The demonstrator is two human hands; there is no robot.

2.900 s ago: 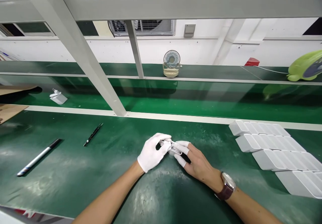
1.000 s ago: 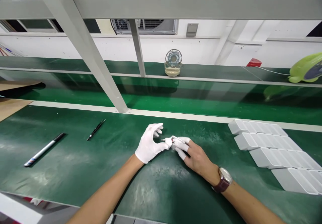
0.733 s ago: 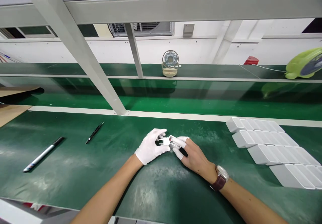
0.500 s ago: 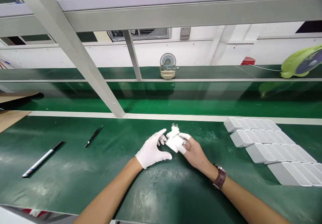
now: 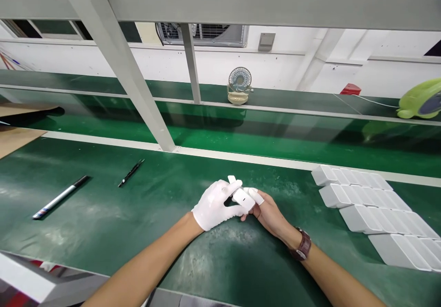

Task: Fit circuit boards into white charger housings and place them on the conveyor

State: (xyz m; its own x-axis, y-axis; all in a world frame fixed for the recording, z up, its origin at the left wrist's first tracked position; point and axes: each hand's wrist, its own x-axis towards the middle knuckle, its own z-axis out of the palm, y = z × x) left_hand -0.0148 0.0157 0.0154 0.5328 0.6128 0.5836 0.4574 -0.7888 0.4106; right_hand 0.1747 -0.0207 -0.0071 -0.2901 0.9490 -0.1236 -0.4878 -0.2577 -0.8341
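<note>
My left hand, in a white glove, and my right hand, bare with white finger cots and a brown wristwatch, meet over the green bench mat. Between them they grip a small white plug-like part, tilted with one end pointing up and away. The fingers of both hands are closed round it. Which hand carries most of it I cannot tell.
Several rows of white rectangular parts lie at the right. A marker pen and a thin black tool lie at the left. A slanted grey frame post stands ahead; a small desk fan and a green fan sit beyond.
The hands turned the white part over and lifted it; my left hand, briefly spread open half a second ago, has closed on it again. The white piece on the far belt has gone from view.
</note>
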